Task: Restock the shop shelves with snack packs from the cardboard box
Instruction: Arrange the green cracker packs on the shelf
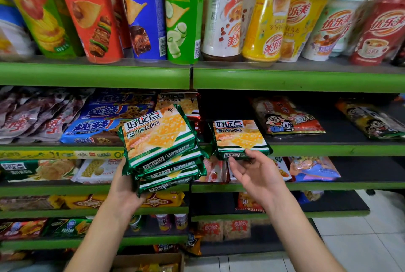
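**Cracker packs at the second shelf**

You are facing green-edged metal shelves packed with glossy goods. The things in play are flat, squarish foil packs, green-bordered with an orange cracker print and shiny crimped ends.

Your left hand, at lower centre-left of the frame, cups a tilted stack of cracker packs from beneath; fingers curl round the stack's left edge, and at least four layers show. The stack's upper corner overlaps the shelf front in the middle of the frame.

Your right hand, just right of centre, is loosely spread, palm turned left. Its fingertips sit at the front edge of a single cracker pack lying flat on the dark shelf board right of the stack; whether they actually pinch it or only touch it, you cannot tell from this view.

Along the top of the frame stand tall cardboard chip tubes and plastic-wrapped drink cups. At the bottom edge, between your forearms, the brown rim of the cardboard box shows, with yellow wrappers inside.
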Tool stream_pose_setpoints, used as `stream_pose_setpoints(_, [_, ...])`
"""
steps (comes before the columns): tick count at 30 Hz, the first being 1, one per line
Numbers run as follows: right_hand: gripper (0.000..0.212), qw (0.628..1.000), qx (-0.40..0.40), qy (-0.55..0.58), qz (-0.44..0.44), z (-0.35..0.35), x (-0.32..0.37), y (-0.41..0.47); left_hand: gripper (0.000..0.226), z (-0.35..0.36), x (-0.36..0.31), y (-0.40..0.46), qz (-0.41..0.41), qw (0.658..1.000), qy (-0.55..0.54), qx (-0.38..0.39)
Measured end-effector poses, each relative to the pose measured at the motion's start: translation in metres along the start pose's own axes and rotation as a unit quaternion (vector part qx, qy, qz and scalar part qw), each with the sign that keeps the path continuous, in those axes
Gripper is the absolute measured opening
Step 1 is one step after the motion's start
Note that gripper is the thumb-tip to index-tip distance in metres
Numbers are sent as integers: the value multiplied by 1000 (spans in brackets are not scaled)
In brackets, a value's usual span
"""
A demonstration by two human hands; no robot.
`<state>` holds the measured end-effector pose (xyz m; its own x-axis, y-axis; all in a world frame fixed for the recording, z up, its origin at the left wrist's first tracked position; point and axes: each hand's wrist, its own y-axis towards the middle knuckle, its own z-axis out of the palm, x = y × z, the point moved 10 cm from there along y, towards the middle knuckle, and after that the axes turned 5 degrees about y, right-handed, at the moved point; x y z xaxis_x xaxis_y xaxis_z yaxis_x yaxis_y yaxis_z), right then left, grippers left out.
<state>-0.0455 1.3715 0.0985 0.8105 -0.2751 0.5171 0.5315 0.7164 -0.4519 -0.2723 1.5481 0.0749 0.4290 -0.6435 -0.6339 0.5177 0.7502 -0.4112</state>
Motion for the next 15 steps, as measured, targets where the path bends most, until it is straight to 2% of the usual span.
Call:
stream_pose_setpoints(4, [10,999,-27,-37,-23,-3,-2,1,51,-2,1,0,-6,1000,-1,-4])
stream_pose_setpoints(6, [7,999,-12,-32,-30,5,1,3,50,-2,1,0,-7,1000,-3,-5])
stream_pose_setpoints(9, [26,999,18,-18,-25,23,8,9,46,0,1,-1,-9,1000,-13,-2])
stream_pose_setpoints(11, [34,998,21,-51,-19,29,14,17,50,-1,1,-1,-6,1000,-11,-1])
stream_pose_setpoints(13, [31,986,4,-164,-18,26,19,23,51,0,1,-1,-5,1000,-11,-1])
stream_pose_setpoints(15, [36,952,-29,-302,-33,12,25,25,50,-1,0,-2,-6,1000,-14,-2])
